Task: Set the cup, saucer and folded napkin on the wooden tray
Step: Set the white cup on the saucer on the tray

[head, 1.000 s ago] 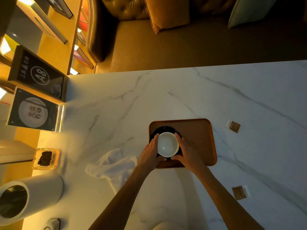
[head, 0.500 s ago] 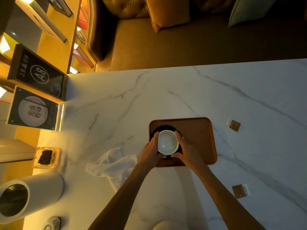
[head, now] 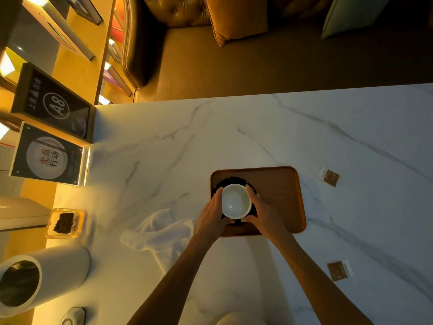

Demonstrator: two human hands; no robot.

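A white cup [head: 236,201] sits on a dark saucer [head: 230,181] at the left end of the wooden tray [head: 281,195]. My left hand [head: 212,216] cups the cup's left side and my right hand [head: 263,212] its right side, thumbs at the near rim. Whether the fingers grip the cup alone or also the saucer is unclear. A white napkin [head: 161,233] lies crumpled on the marble table [head: 234,137], to the left of the tray.
Two small brown sachets [head: 330,177] [head: 338,270] lie right of the tray. At the left stand a white cylinder [head: 39,275], a glass dish [head: 65,222] and two sign stands [head: 49,156]. A sofa lies beyond the far edge.
The cup between my hands has shifted slightly away from me on the saucer. Both hands stay on it; nothing else has moved.
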